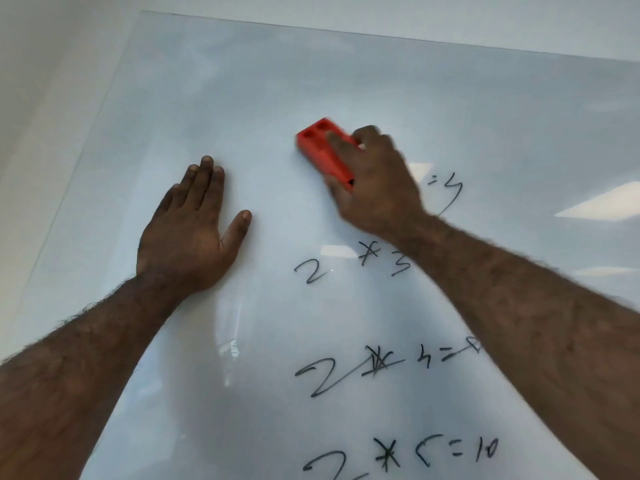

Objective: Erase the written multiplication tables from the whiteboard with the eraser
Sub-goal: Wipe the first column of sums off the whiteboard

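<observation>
Right hand (374,181) fingers (337,140) clamped on eraser (323,150); left hand (194,233) flat, empty, on whiteboard (242,98). Risk: forearm smearing multiplication tables (391,362), patches missed.

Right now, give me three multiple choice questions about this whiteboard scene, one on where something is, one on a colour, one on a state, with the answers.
1. Where is the left hand?
A. Flat on the whiteboard, left of the eraser
B. On top of the eraser
C. Off the board

2. What colour is the eraser?
A. Blue
B. Red-orange
C. Black

3. What is the state of the line 2 x 5 = 10?
A. Wiped away
B. Half smeared
C. Fully legible

Answers: 1 A, its palm lies flat on bare board. 2 B, the block under the right hand is red-orange. 3 C, every character is readable.
</observation>
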### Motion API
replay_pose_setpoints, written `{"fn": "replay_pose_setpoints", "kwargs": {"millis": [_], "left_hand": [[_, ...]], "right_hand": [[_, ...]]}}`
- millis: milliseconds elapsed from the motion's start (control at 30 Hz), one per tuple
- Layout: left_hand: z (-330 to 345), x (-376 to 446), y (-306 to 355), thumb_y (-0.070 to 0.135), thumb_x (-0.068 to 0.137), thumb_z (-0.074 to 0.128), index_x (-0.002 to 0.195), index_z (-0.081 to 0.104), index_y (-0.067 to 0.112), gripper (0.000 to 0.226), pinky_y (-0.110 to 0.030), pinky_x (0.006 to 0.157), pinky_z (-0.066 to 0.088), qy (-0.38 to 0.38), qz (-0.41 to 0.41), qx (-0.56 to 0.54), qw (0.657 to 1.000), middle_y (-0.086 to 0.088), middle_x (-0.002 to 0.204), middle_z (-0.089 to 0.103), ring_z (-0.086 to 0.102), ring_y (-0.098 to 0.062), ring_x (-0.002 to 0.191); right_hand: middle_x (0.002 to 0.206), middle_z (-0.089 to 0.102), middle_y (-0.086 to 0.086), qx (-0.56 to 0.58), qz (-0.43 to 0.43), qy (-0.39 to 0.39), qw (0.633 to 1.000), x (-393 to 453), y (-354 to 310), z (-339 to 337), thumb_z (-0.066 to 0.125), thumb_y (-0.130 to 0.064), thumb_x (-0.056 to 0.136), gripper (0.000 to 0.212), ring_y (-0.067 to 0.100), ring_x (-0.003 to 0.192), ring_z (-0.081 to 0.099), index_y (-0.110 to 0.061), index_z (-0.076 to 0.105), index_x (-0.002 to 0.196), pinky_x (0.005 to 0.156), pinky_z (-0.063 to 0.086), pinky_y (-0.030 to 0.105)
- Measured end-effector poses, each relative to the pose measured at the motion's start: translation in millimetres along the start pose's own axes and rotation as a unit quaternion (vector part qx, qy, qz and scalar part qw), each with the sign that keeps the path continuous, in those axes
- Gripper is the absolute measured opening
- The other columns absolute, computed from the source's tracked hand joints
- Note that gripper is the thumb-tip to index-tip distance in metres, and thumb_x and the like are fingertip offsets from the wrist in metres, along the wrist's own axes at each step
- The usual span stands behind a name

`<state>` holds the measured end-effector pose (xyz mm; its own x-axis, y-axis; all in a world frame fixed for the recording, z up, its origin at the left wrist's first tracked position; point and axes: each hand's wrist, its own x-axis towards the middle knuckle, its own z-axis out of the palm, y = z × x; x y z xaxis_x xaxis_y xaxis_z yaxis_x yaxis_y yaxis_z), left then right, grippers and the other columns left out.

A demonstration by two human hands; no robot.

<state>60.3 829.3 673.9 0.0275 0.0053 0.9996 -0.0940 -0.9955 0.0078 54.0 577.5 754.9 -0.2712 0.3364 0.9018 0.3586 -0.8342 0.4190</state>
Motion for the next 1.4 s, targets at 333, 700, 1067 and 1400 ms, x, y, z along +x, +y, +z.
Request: {"fn": "replay_pose_setpoints", "kwargs": {"millis": [333,700,1067,1400], "left_hand": [[-1,-5,3,0.062,0.094,0.009,0.159,0.008,0.013,0.081,-0.029,0.123,0.001,0.009,-0.014,0.004,1.0,0.0,0.167,0.0,0.0,-0.013,0.153],[1,-8,4,0.06,0.095,0.014,0.158,0.014,0.01,0.08,-0.034,0.123,0.008,0.018,-0.009,-0.008,1.0,-0.003,0.167,0.007,0.007,-0.018,0.153],[2,-8,6,0.055,0.096,0.015,0.157,0.016,0.008,0.078,-0.035,0.123,0.009,0.022,-0.019,0.006,1.0,-0.006,0.166,0.01,0.01,-0.02,0.153],[4,-15,11,0.048,0.097,0.011,0.158,0.009,0.006,0.074,-0.03,0.122,0.005,0.022,-0.02,-0.011,1.0,-0.006,0.166,0.001,0.007,-0.018,0.153]], "right_hand": [[0.128,0.042,0.023,-0.048,0.3,0.075,0.95,-30,120,-49,0.047,-0.048,0.081,0.074,0.042,0.118,0.043,-0.015,0.039,0.147,0.099,0.043,0.05],[0.123,0.048,0.015,-0.02,0.064,0.003,0.998,-40,0,-14,0.06,-0.036,0.088,0.061,0.032,0.104,0.049,-0.014,0.044,0.143,0.082,0.047,0.041],[0.125,0.043,0.024,-0.119,0.308,0.08,0.941,-66,129,-61,0.056,-0.039,0.088,0.065,0.043,0.115,0.043,-0.011,0.039,0.145,0.094,0.045,0.052],[0.122,0.046,0.019,-0.051,0.141,0.029,0.988,-6,-9,-3,0.06,-0.036,0.088,0.062,0.035,0.107,0.047,-0.012,0.041,0.142,0.088,0.045,0.042]]}}
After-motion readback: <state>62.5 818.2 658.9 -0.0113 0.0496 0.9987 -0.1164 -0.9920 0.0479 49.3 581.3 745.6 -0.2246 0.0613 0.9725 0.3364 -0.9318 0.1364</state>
